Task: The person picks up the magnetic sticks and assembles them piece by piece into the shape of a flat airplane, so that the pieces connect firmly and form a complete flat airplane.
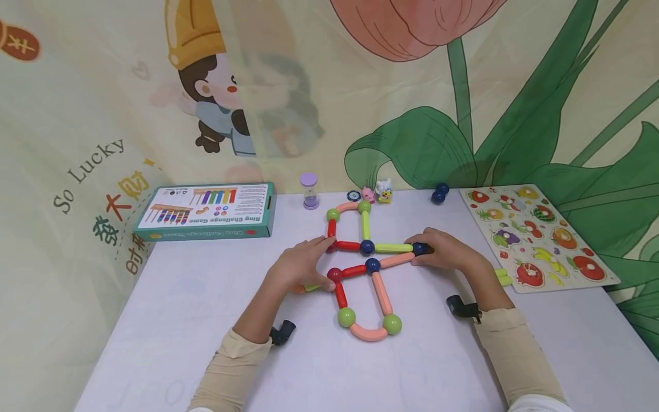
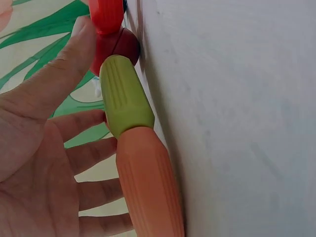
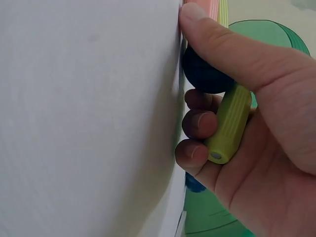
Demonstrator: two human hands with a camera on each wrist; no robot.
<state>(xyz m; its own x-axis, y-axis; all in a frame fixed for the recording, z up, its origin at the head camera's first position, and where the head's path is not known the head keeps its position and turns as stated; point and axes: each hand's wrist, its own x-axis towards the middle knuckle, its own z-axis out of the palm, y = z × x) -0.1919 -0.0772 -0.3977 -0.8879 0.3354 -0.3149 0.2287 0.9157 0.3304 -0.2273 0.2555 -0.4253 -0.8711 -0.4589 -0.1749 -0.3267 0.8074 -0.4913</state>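
Observation:
Magnetic rods and balls form two loops on the white table, one behind the other. My left hand (image 1: 298, 264) has its fingers extended at the back loop's short red rod (image 1: 332, 228), its thumb beside the front loop's red ball (image 1: 334, 275). In the left wrist view, a yellow-green rod (image 2: 126, 98) and an orange rod (image 2: 150, 182) run along its fingers. My right hand (image 1: 444, 249) curls round a yellow-green rod (image 3: 231, 123) at a dark blue ball (image 3: 205, 71), its thumb on a pink rod (image 1: 397, 260). The palm hides part of this rod.
A game box (image 1: 206, 210) lies at the back left. Along the back stand a purple sand timer (image 1: 310, 191), small figurines (image 1: 384, 190) and two dark blue balls (image 1: 439, 197). A fruit puzzle board (image 1: 540, 237) lies right, with yellow-green rods (image 1: 503, 277) by its edge.

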